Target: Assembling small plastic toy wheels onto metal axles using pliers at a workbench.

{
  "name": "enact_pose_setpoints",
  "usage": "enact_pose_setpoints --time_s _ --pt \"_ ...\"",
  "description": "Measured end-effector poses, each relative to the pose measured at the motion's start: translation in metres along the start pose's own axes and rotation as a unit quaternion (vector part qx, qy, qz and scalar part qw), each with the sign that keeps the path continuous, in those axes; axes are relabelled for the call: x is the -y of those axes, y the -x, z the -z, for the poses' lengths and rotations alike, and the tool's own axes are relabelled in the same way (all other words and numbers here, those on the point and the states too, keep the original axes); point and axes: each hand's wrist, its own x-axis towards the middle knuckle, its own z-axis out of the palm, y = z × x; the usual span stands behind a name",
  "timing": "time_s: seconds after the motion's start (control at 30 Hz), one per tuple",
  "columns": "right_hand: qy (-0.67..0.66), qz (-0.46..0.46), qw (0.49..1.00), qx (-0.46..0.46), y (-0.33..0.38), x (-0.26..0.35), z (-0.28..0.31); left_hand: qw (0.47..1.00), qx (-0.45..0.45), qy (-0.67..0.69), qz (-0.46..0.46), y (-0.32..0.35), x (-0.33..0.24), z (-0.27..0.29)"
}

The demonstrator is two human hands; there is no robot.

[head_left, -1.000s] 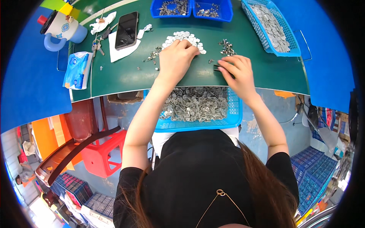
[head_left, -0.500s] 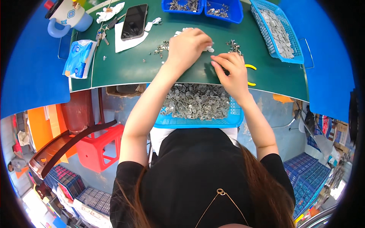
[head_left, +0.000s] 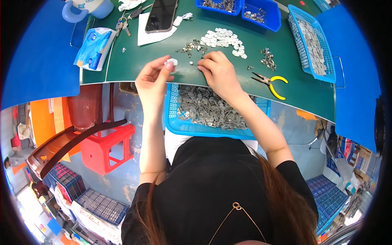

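Between the thumb and fingertips of my left hand (head_left: 152, 81) is a small flat white plastic piece (head_left: 172, 62). My right hand (head_left: 222, 75) is closed in a pinch low over the green table, just right of it; whatever the fingertips hold is too small to make out. Beyond the right fingers lies a loose heap of small metal clips (head_left: 192, 47). White pieces (head_left: 222, 37) like the held one are spread behind that heap. Under my forearms a light blue basket (head_left: 183, 127) is full of clear and metal assembled-looking parts.
Yellow-handled pliers (head_left: 272, 83) lie open at right, beside another metal heap (head_left: 268, 59). Dark blue bins (head_left: 261, 20) and a light blue basket (head_left: 300, 45) with grey discs stand behind. A phone (head_left: 161, 16), keys (head_left: 122, 25) and tissue pack (head_left: 94, 49) lie left.
My left hand has drawn back left from the white pieces and now holds one. My right hand has moved left from beside the pliers, uncovering them. The view has shifted slightly.
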Motion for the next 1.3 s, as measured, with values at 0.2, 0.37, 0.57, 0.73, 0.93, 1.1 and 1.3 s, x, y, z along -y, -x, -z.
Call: enact_pose_setpoints --time_s 0.2,0.37,0.57,0.73,0.93,1.1,1.3 --pt "-0.084 -0.118 0.989 -0.003 0.0 0.011 0.022 0.996 0.03 0.051 0.061 0.011 0.012 -0.012" --pt "-0.324 -0.269 0.906 -0.039 0.004 0.025 0.047 0.99 0.074 0.089 0.08 0.016 0.011 -0.034" --pt "-0.24 -0.08 0.966 -0.058 0.011 0.022 0.053 0.979 0.137 0.109 0.099 0.023 0.004 -0.053" --pt "-0.322 -0.175 0.93 -0.041 0.018 0.014 0.048 0.978 0.156 0.112 0.086 0.027 -0.003 -0.059" --pt "-0.368 -0.198 0.908 -0.035 0.019 0.009 0.048 0.972 0.186 0.087 0.114 0.024 -0.004 -0.059" --pt "-0.323 -0.177 0.93 -0.014 0.019 0.004 0.053 0.968 0.193 0.094 0.129 0.022 -0.006 -0.059" --pt "-0.305 -0.172 0.936 0.016 0.017 0.003 0.06 0.965 0.197 0.11 0.132 0.022 -0.004 -0.059"
